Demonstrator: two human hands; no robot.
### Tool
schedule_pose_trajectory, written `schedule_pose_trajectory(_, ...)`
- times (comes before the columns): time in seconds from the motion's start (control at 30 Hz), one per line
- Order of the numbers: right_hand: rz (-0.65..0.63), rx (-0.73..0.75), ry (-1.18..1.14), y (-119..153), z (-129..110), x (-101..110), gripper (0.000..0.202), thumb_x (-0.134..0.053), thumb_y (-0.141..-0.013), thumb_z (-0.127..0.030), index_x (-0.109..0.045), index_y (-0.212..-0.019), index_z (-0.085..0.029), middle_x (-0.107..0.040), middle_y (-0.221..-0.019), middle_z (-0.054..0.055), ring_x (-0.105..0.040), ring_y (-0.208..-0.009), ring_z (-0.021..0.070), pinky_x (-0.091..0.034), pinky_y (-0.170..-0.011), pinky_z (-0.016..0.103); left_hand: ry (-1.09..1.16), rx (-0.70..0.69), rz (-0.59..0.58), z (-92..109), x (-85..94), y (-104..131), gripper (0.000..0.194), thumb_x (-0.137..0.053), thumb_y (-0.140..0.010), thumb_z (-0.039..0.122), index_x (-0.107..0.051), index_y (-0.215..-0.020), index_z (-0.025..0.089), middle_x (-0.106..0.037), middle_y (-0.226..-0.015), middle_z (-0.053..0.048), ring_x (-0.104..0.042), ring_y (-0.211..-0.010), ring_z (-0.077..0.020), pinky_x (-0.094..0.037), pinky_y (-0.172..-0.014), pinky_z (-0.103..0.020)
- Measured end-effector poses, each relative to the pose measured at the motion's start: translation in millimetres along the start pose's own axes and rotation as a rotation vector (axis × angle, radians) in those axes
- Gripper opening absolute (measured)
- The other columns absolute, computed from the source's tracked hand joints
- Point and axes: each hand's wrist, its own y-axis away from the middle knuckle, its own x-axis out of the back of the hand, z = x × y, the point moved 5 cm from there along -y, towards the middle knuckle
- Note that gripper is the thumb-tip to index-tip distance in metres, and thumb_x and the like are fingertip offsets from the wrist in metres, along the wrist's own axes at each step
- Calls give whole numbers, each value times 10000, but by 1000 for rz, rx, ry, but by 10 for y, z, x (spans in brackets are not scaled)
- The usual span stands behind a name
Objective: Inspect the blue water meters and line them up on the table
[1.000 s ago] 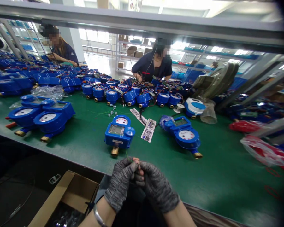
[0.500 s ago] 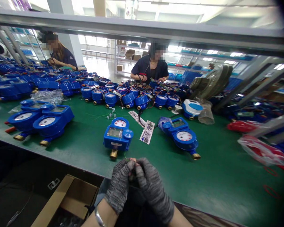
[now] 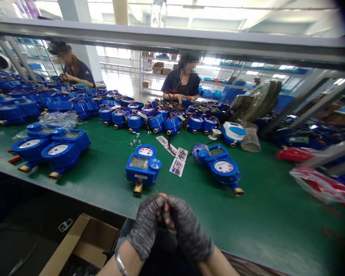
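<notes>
Low at the table's front edge, my left hand (image 3: pixel 146 224) and my right hand (image 3: pixel 188 226) meet fingertip to fingertip, both in grey knitted gloves with bare fingertips. From the pinched fingers of my left hand a thin green wire (image 3: pixel 156 189) pokes up. My right hand's fingers are closed against it; whatever they grip is hidden. Just beyond stands a blue water meter (image 3: pixel 142 168), its brass end towards me and its display facing up. Behind that meter lie several small clear plastic pieces (image 3: pixel 135 140) with loose green wire (image 3: pixel 117 142).
Two blue meters (image 3: pixel 57 151) stand left, another (image 3: pixel 222 166) right. Printed cards (image 3: pixel 178 163) and a white spool (image 3: pixel 214 133) lie between. Rows of meters (image 3: pixel 135 122) fill the back, where two people work. A cardboard box (image 3: pixel 96 239) is below; red-filled bags (image 3: pixel 319 182) lie right.
My hands stay together, but my right hand's fingers have shifted and more bare fingers show. The green wire's tip has moved slightly right. The person opposite has brought both hands closer together.
</notes>
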Motion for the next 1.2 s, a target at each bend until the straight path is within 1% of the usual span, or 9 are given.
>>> schedule_pose_trajectory(0.1, -72, -10, -51, -16, 13, -31, 342, -501, -917, -493, -627, -869, -179, -610, -655, 42, -596, -614, 183, -495, -548, 262, -10, 8, 9, -12, 6, -12, 352, -834, -606, 410, -619, -647, 134, -565, -521, 1, -514, -457, -124, -408, -479, -244)
schedule_pose_trajectory(0.27, 183, 72, 104, -39, -55, 76, 292, -498, -929, -443, -657, -935, -198, -676, -864, 80, -634, -792, 201, -517, -732, 289, 6, -1, 40, -14, 51, -65, 382, -861, -566, 407, -586, -629, 149, -534, -525, 38, -478, -472, -90, -420, -524, -235)
schedule_pose_trajectory(0.43, 5, 105, 162, -77, -16, 29, 346, -479, -937, -455, -653, -822, -179, -643, -710, 43, -602, -624, 171, -483, -586, 252, -6, 12, 10, -29, 56, -99, 365, -851, -592, 402, -597, -618, 141, -563, -547, 4, -510, -505, -115, -414, -533, -249)
schedule_pose_trajectory(0.67, 67, 275, 530, -32, -57, 25, 310, -450, -951, -372, -666, -843, -177, -671, -808, 100, -584, -736, 213, -456, -741, 335, -3, -5, 26, -15, 233, -56, 393, -850, -611, 410, -563, -582, 143, -520, -513, 31, -449, -468, -84, -378, -521, -238)
schedule_pose_trajectory(0.77, -10, 180, 257, -61, 5, -20, 259, -551, -905, -410, -674, -863, -186, -673, -822, 81, -581, -739, 197, -460, -748, 316, -1, -34, 39, 10, 264, -33, 388, -853, -611, 381, -548, -565, 145, -520, -499, 34, -450, -456, -82, -376, -513, -236)
schedule_pose_trajectory(0.9, -191, -44, -212, -142, 137, -155, 307, -552, -886, -440, -646, -775, -170, -617, -666, 35, -518, -552, 138, -452, -559, 250, 17, -46, 21, 33, 220, -32, 335, -821, -639, 384, -595, -628, 138, -602, -567, -20, -536, -491, -144, -410, -509, -273)
schedule_pose_trajectory(0.97, -209, -40, -205, -182, 138, -171, 308, -552, -885, -434, -637, -754, -169, -612, -662, 36, -512, -545, 133, -446, -538, 241, 37, -62, 31, 42, 221, -53, 337, -825, -633, 377, -584, -614, 141, -589, -549, -11, -529, -483, -137, -409, -506, -267)
schedule_pose_trajectory(1.13, 23, 39, -35, -246, 69, -9, 202, -601, -874, -388, -638, -798, -205, -634, -798, 49, -561, -738, 176, -475, -726, 285, 100, -86, 106, 11, 284, -130, 378, -864, -591, 356, -548, -585, 148, -509, -498, 56, -433, -451, -61, -376, -505, -208)
schedule_pose_trajectory(1.2, 2, 31, -62, -264, 59, -2, 206, -618, -866, -373, -637, -751, -204, -628, -759, 44, -554, -715, 178, -473, -738, 295, 105, -79, 108, -4, 267, -146, 368, -861, -592, 363, -567, -596, 142, -538, -515, 36, -464, -466, -79, -391, -509, -224)
